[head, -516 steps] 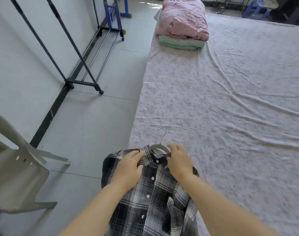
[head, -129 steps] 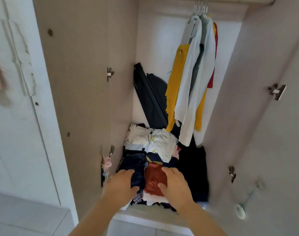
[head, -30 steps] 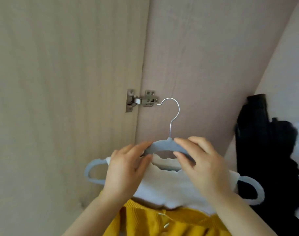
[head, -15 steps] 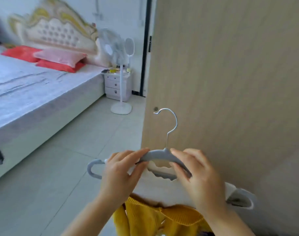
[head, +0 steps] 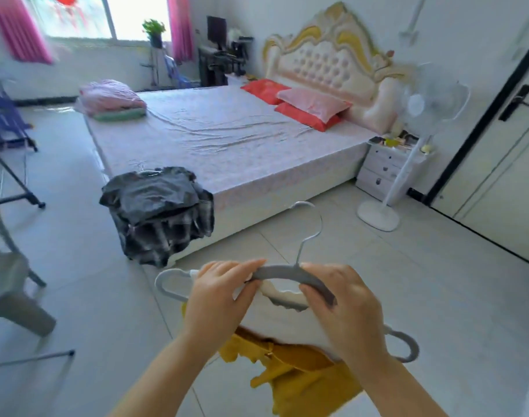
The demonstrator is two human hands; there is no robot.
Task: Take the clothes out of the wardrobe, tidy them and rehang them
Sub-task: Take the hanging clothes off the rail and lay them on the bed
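Swung clear of the wardrobe, away from the wooden door panel seen half a second ago, and now facing the bedroom with the bed straight ahead. Carrying the grey hanger out in front, hook upward, with a white top draped on it and a mustard-yellow knit garment dangling beneath. Gripped exactly as a second ago: by the left hand, curled over the hanger's left shoulder with fingers on top and thumb underneath, and by the right hand, wrapped round the right shoulder and pinching plastic and white cloth together. Heading toward a dark plaid shirt already laid on the near corner of the bed and half spilling over its edge. Passing, off to the right, a standing fan beside a white nightstand; well apart, at the bed's far corner, a folded pink quilt. Judged from this: taking-out done for this load, tidying not yet begun; probably bound for the bare sheet beside the plaid shirt, to be laid flat, straightened, then carried back to the wardrobe
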